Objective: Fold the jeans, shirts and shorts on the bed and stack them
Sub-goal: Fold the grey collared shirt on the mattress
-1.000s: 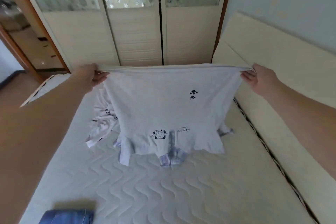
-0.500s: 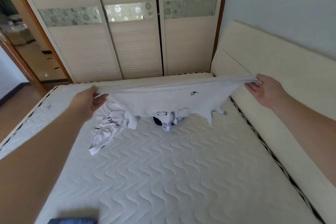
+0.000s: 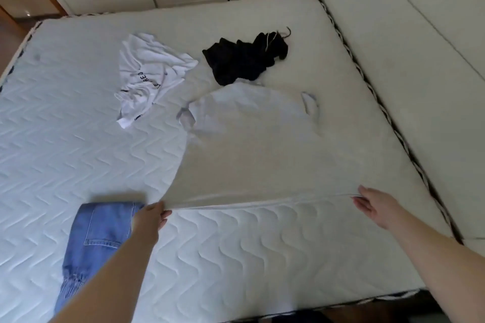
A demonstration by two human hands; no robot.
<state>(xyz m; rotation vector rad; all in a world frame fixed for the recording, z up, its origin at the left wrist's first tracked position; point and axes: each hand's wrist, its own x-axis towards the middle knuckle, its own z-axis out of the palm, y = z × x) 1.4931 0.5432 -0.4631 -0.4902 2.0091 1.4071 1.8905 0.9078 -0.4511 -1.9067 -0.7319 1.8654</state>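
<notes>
Head view, left to right: folded jeans (image 3: 97,233) at the near left of the mattress (image 3: 236,257). Left hand (image 3: 151,219) just beside them, pinching the near hem of the pale shirt (image 3: 252,144), spread flat mid-bed. Farther back, crumpled white shirt (image 3: 149,73), then black shorts (image 3: 241,60) touching the pale shirt's far edge. Right hand (image 3: 378,206) pinching the hem's other corner. Headboard (image 3: 420,47) at far right.

On the bed (image 3: 236,257) lie two shirts, one grey (image 3: 252,144), one white (image 3: 147,73), one black shorts (image 3: 241,60), one jeans (image 3: 97,233).
</notes>
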